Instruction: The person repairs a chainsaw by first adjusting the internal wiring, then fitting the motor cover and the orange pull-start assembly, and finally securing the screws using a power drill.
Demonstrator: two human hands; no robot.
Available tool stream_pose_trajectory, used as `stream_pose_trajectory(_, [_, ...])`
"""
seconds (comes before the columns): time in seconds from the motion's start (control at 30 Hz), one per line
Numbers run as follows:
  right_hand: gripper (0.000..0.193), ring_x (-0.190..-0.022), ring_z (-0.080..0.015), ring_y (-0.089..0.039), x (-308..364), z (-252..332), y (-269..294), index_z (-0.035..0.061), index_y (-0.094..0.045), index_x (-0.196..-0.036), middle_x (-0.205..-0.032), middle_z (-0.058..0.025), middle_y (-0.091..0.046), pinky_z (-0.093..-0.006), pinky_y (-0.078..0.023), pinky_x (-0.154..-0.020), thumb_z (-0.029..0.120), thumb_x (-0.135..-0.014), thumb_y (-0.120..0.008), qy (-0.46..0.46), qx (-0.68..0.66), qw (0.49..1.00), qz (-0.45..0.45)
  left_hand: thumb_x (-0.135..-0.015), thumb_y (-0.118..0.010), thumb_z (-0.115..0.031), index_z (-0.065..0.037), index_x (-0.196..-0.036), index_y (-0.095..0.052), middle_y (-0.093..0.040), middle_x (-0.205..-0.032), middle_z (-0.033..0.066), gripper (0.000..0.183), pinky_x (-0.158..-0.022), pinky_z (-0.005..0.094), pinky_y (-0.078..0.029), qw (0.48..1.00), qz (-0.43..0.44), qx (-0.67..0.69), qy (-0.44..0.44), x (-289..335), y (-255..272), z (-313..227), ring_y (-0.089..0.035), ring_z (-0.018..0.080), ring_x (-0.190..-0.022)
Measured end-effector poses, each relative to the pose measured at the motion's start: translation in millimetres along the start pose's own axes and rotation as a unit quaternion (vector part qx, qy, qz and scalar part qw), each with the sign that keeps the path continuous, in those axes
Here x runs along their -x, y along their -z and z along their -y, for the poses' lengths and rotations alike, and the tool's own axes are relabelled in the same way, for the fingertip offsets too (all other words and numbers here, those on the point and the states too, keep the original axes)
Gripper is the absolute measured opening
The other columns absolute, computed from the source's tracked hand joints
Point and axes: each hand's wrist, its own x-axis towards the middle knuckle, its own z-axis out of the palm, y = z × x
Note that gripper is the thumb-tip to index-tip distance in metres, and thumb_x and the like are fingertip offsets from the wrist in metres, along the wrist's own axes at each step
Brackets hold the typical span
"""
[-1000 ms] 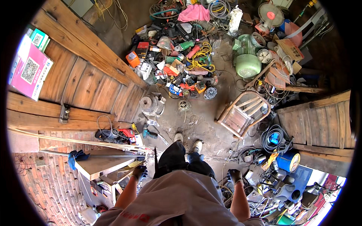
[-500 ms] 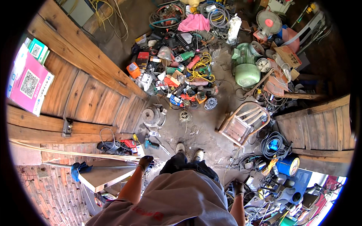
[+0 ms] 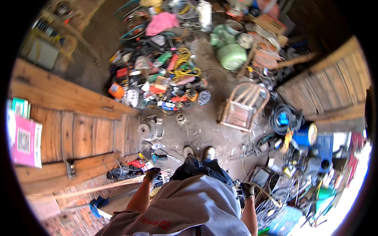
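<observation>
My left hand point(image 3: 152, 173), in a dark glove, hangs beside my left hip, near thin wooden strips and a teal cordless drill point(image 3: 155, 158) on the floor. Its fingers are too small and blurred to read. On the other side, my right hand point(image 3: 247, 190), also gloved, hangs away from my body with its fingers apart and nothing visible in them. Beyond it lie coiled cables point(image 3: 271, 210) and assorted parts. In front of my shoes stands a wooden chair point(image 3: 240, 114) with a curved back. A grey electric motor point(image 3: 151, 128) sits on the floor to the left.
A heap of tools with a yellow cord point(image 3: 183, 65) spreads ahead, a pink cloth point(image 3: 162, 23) behind it. A large green motor point(image 3: 231, 55) stands farther right. Wooden doors point(image 3: 84, 133) flank me left and right. A blue drum point(image 3: 306, 133) stands by a hose coil point(image 3: 284, 117).
My view has turned to the right, so the heap and the green motor have shifted left in the picture. My right hand appears slightly higher; my left hand has hardly moved.
</observation>
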Motion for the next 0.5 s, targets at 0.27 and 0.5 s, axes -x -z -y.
stream_pose_trajectory(0.27, [0.029, -0.063, -0.0272, -0.069, 23.2, -72.6, 7.1, -0.0034, -0.065, -0.1, -0.085, -0.0157, -0.071, -0.0342, -0.047, -0.044, 0.024, -0.091, -0.063, -0.11, -0.02, 0.994, 0.003, -0.093, -0.061, -0.029, -0.008, -0.103, -0.061, -0.067, -0.081, 0.0079, 0.023, -0.054, 0.0323, -0.05, 0.993, 0.041, -0.103, -0.048, -12.4, -13.4, -72.5, -0.062, 0.0175, -0.062])
stream_pose_trajectory(0.5, [0.032, -0.048, -0.0246, -0.063, 29.6, -139.3, 8.5, -0.0059, -0.061, -0.105, -0.078, -0.0183, -0.069, -0.033, -0.049, -0.039, 0.022, -0.089, -0.062, -0.096, -0.196, 0.972, -0.082, -0.093, -0.062, -0.024, -0.003, -0.101, -0.062, -0.068, -0.084, 0.0104, 0.022, -0.058, 0.0305, -0.054, 0.98, 0.026, -0.169, -0.102, 9.3, -96.8, -142.3, -0.065, 0.0187, -0.065])
